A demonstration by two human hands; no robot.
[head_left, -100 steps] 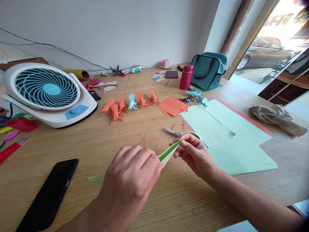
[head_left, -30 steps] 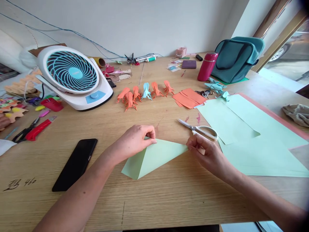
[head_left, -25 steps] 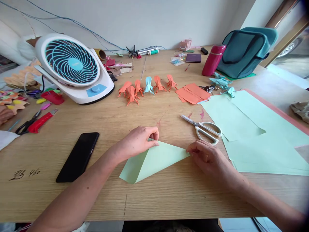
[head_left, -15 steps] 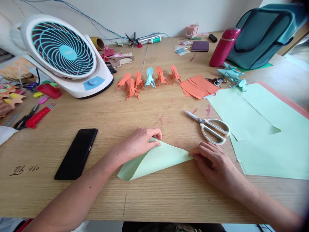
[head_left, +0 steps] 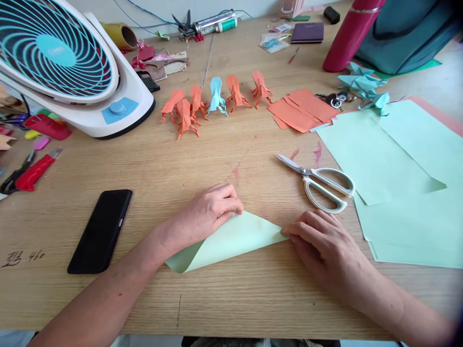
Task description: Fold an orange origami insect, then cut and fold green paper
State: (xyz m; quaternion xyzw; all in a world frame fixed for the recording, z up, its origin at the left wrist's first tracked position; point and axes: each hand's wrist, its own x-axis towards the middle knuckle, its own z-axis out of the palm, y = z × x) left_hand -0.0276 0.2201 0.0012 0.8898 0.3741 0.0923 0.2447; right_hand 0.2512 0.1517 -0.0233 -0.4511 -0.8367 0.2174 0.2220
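A pale green sheet of paper (head_left: pixel 231 237) lies on the table, folded over on a diagonal, its near left end still curling up in a loop. My left hand (head_left: pixel 217 210) has its fingers closed on the upper corner of the sheet. At the right-hand point of the fold, my right hand (head_left: pixel 318 241) pinches the paper between thumb and fingers. White-handled scissors (head_left: pixel 318 180) rest just beyond my right hand, blades pointing left.
A black phone (head_left: pixel 100 231) lies left of my left forearm. Several folded orange paper figures (head_left: pixel 183 115) and a blue one (head_left: pixel 216 96) stand farther back, near orange paper pieces (head_left: pixel 304 110). Large green sheets (head_left: pixel 405 212) cover the right. A fan (head_left: pixel 119 99) stands back left.
My left fingers have closed down on the paper's upper corner, and the fold lies slightly flatter. My right hand keeps its pinch. The camera view has tilted down and come closer.
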